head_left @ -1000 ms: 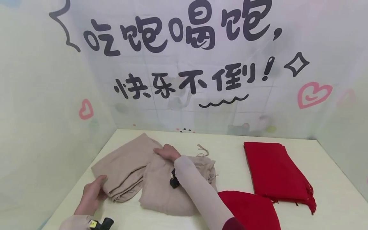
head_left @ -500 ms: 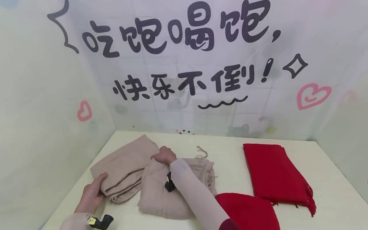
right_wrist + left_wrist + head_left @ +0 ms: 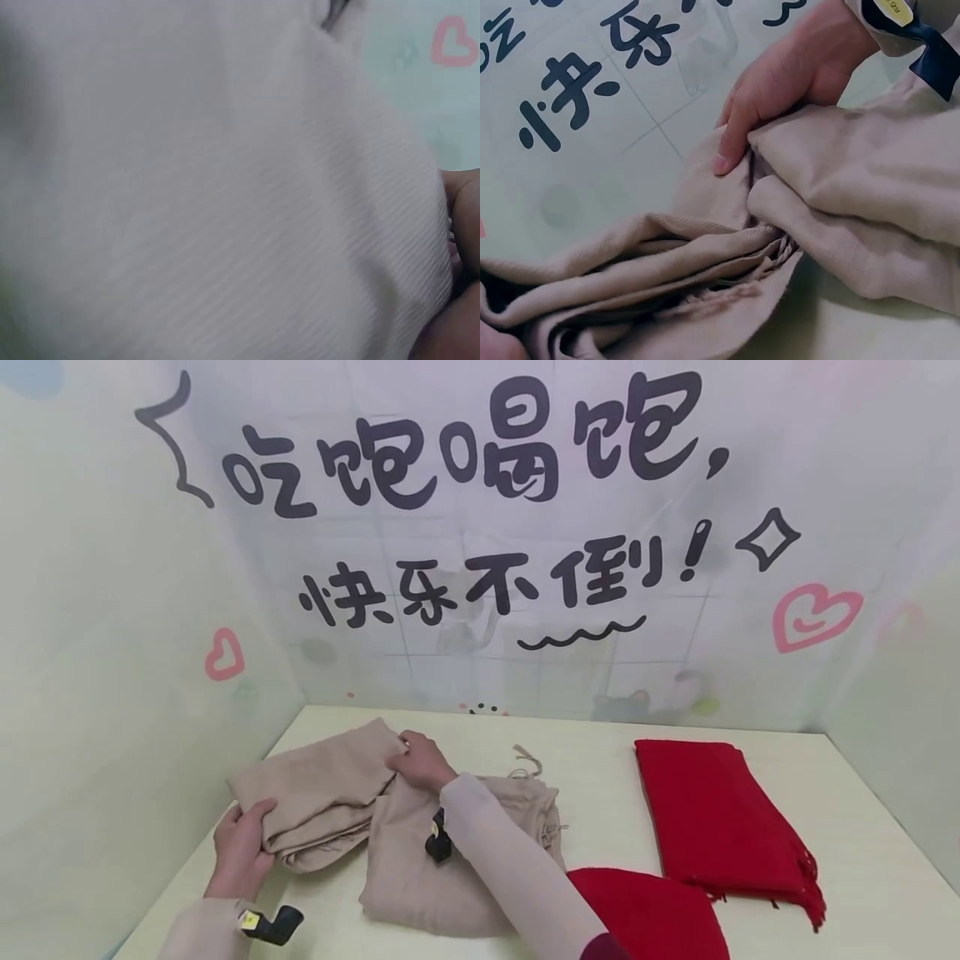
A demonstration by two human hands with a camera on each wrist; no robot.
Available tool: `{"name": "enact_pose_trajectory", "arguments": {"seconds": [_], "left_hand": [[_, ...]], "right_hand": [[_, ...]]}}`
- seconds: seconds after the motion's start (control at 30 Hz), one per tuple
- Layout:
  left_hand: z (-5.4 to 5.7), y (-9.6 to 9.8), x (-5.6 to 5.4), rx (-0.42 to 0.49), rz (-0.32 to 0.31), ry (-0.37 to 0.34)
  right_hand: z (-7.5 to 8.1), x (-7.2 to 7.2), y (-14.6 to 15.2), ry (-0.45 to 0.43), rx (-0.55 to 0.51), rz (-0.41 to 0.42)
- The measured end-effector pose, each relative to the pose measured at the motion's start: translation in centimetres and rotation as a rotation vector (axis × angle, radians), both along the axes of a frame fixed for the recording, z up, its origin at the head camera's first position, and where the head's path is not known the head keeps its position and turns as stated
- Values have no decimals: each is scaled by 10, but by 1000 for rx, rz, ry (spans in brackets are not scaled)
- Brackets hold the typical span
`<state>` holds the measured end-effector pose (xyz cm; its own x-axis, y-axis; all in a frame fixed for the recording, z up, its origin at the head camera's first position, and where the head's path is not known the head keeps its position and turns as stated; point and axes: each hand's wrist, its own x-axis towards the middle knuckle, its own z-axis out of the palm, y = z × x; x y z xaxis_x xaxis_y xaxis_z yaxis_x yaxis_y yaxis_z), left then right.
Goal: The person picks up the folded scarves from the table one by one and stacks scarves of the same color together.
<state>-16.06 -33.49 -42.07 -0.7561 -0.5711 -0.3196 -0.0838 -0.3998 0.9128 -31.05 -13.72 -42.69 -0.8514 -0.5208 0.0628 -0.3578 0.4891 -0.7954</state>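
A folded beige scarf (image 3: 318,781) hangs between both hands at the table's left, tilted and raised at least partly off the top. My left hand (image 3: 243,852) grips its near left corner, thumb above and fingers underneath. At its far right corner, my right hand (image 3: 422,762) pinches the edge. In the left wrist view, loose layers and a twisted fringe (image 3: 712,298) show along the scarf's open side. A second folded beige scarf (image 3: 420,872) lies beneath my right forearm, its fringe toward the right. Pale woven cloth (image 3: 225,187) fills most of the right wrist view, blurred.
A folded red scarf (image 3: 712,818) with fringed ends lies at the table's right. Another red cloth (image 3: 652,910) sits at the front, partly behind my right sleeve. Printed white sheets (image 3: 480,668) enclose the pale table (image 3: 592,793) at the back and sides.
Both hands have lifted the left beige scarf slightly, and its near edge has risen. My left hand has moved up a little, while the other scarf and red cloths stay put.
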Motion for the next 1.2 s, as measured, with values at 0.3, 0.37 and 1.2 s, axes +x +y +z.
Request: {"name": "enact_pose_trajectory", "arguments": {"seconds": [0.3, 0.37, 1.2], "left_hand": [[20, 3, -1, 5, 66, 95], [23, 4, -2, 12, 74, 104], [41, 23, -5, 97, -178, 278]], "right_hand": [[25, 6, 4, -2, -159, 11], [28, 5, 5, -24, -182, 12], [42, 7, 59, -268, -450, -77]]}}
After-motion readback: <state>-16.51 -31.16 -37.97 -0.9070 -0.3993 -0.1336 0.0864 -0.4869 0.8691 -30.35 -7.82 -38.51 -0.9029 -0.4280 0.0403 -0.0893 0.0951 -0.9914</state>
